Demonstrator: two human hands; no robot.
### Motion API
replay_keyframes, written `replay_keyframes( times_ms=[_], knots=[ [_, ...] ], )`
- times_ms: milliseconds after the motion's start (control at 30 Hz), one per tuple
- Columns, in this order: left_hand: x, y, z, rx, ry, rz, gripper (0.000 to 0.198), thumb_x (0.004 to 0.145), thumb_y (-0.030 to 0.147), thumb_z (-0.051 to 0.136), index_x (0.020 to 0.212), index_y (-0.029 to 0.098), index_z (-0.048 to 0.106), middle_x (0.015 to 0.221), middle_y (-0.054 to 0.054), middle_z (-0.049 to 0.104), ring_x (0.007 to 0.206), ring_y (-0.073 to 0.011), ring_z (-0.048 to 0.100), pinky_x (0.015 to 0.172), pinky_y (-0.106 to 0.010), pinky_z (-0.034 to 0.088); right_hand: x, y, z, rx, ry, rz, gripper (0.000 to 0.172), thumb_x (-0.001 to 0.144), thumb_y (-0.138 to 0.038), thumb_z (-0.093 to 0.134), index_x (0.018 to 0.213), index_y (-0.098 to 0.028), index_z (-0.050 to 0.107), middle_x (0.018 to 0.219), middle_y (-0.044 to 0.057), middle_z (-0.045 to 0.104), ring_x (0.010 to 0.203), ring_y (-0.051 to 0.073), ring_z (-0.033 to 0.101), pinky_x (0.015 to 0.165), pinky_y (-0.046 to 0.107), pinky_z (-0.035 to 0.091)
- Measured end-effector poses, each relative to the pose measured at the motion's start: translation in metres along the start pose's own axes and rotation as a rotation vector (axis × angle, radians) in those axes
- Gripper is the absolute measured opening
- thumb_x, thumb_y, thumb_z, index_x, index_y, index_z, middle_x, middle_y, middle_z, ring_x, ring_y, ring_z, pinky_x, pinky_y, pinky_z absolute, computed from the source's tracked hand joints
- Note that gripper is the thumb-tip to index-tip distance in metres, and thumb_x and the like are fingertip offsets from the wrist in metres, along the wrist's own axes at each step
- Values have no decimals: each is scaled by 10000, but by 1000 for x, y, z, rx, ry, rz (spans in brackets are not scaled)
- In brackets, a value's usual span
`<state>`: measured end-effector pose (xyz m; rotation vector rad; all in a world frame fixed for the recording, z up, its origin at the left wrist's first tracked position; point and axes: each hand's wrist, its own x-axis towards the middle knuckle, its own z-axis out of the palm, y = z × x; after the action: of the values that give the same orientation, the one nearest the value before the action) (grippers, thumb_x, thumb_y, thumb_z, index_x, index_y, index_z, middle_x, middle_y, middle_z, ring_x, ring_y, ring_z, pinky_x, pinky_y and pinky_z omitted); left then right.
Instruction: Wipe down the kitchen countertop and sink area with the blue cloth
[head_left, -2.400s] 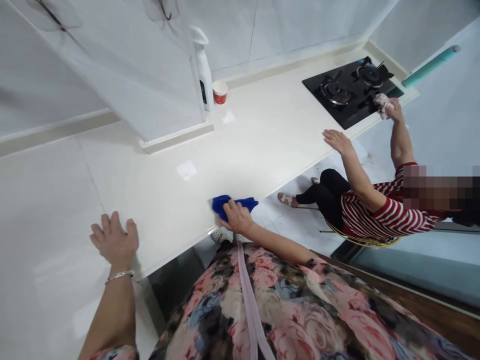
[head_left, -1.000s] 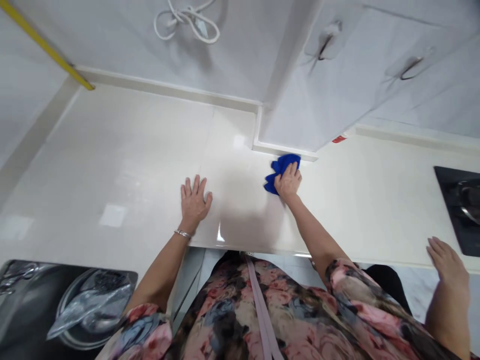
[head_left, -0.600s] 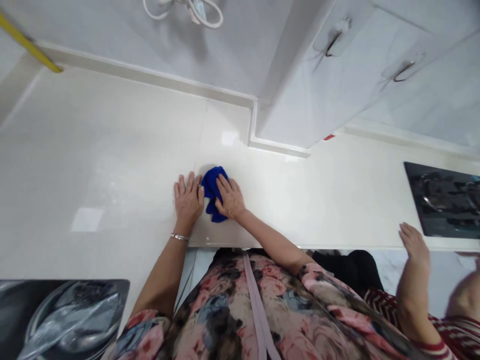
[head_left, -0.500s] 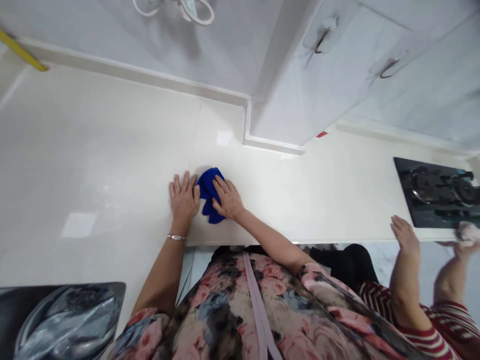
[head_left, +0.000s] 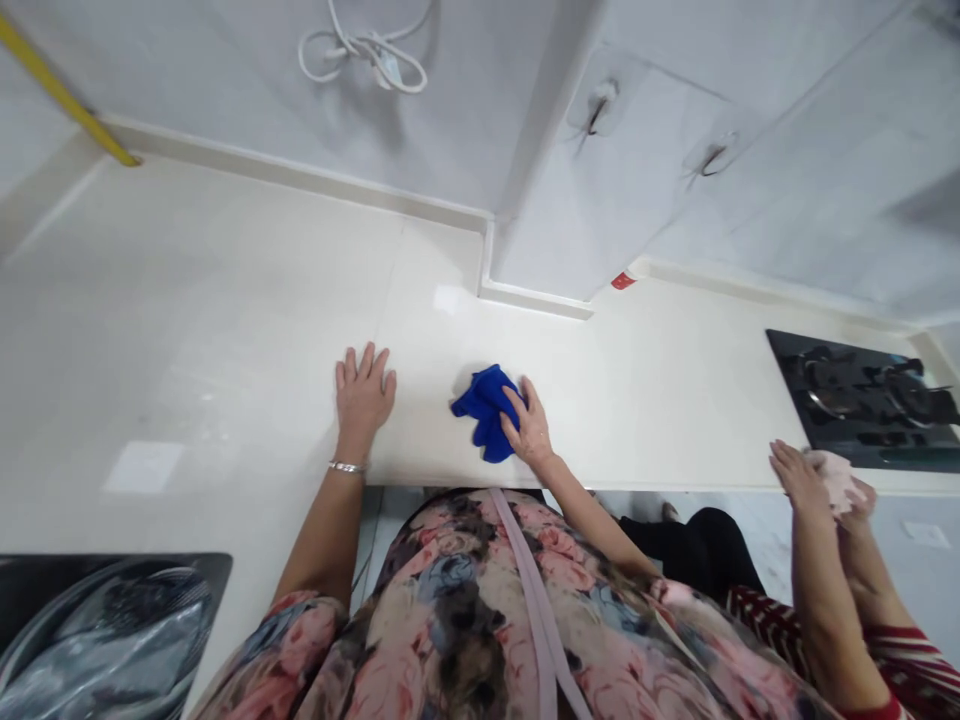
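Right hand (head_left: 531,432) grips a crumpled blue cloth (head_left: 486,405) on the glossy cream countertop (head_left: 652,400); left of the cloth, the left hand (head_left: 363,400) lies flat and spread. Behind the cloth juts a square-edged wall column (head_left: 562,225); well right of the cloth, a black hob (head_left: 817,425).

I see the right hand (head_left: 533,432) and blue cloth (head_left: 484,405) now clear of the left hand (head_left: 361,405) (close beside it earlier). Co-worker's hands (head_left: 804,482), previously apart, have met at the pale cloth (head_left: 838,478).
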<state>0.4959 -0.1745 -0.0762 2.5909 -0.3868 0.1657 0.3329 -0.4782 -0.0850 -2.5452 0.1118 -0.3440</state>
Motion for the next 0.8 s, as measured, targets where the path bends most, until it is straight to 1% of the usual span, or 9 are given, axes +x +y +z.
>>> replay_keyframes(
  times_ms=[33, 100, 167, 267, 333, 400, 500, 700, 800],
  knots=[
    [0, -1, 0, 3, 3, 5, 581, 1076, 463, 358, 1559, 199, 545, 1706, -95, 416, 1644, -361, 194, 1334, -612, 142, -9, 10, -8, -12, 72, 79, 549, 1012, -436, 504, 1489, -182, 600, 1651, 189, 380, 1504, 329, 429, 1239, 564, 419],
    [1, -1, 0, 1, 8, 12, 587, 1072, 476, 358, 1565, 213, 538, 1705, -94, 417, 1647, -356, 187, 1332, -614, 145, -22, 28, -24, -6, 208, 240, 543, 995, -461, 513, 1437, -177, 648, 1543, 200, 477, 1401, 317, 515, 1209, 556, 442],
    [1, -2, -1, -4, 12, 12, 592, 1068, 482, 361, 1569, 218, 533, 1703, -100, 421, 1647, -355, 185, 1330, -618, 145, -31, 43, -39, 99, 332, 415, 542, 977, -507, 514, 1376, -184, 690, 1406, 177, 595, 1310, 295, 578, 1198, 543, 448],
    [2, 0, -1, -5, 26, 15, 605, 1068, 482, 354, 1568, 194, 534, 1698, -121, 423, 1648, -357, 176, 1331, -616, 141, -31, 60, -63, 488, 505, 695, 558, 919, -599, 561, 1256, -189, 730, 1251, 124, 728, 1228, 277, 648, 1174, 513, 484],
    [3, 0, -2, 0, 27, 20, 620, 1069, 485, 341, 1563, 167, 540, 1695, -139, 423, 1648, -364, 171, 1334, -610, 133, -26, 66, -78, 797, 596, 813, 561, 863, -635, 631, 1195, -195, 735, 1200, 97, 774, 1194, 276, 686, 1131, 492, 534],
    [4, 1, -3, 6, 14, 21, 638, 1069, 492, 330, 1561, 144, 542, 1694, -154, 418, 1646, -377, 170, 1336, -609, 129, -17, 66, -93, 1021, 641, 826, 554, 835, -640, 684, 1180, -209, 731, 1196, 79, 789, 1192, 273, 708, 1105, 480, 565],
    [6, 2, -4, 9, -6, 17, 657, 1067, 500, 321, 1564, 127, 537, 1699, -161, 407, 1645, -393, 161, 1336, -618, 123, -2, 52, -111, 1150, 627, 772, 554, 846, -656, 701, 1187, -221, 730, 1199, 69, 795, 1209, 270, 718, 1107, 484, 574],
    [6, 0, -5, -9, 1, 25, 661, 1066, 498, 310, 1563, 127, 538, 1701, -161, 404, 1648, -392, 148, 1340, -616, 119, 32, 9, -140, 1163, 556, 596, 627, 855, -696, 701, 1246, -207, 722, 1215, 73, 794, 1222, 296, 713, 1124, 485, 565],
    [7, -4, -5, -39, 1, 42, 652, 1061, 497, 321, 1554, 137, 550, 1689, -172, 419, 1645, -396, 159, 1329, -643, 146, 44, 11, -152, 1068, 469, 553, 687, 886, -747, 612, 1267, -185, 713, 1211, 102, 787, 1200, 311, 718, 1073, 483, 586]
  ],
)
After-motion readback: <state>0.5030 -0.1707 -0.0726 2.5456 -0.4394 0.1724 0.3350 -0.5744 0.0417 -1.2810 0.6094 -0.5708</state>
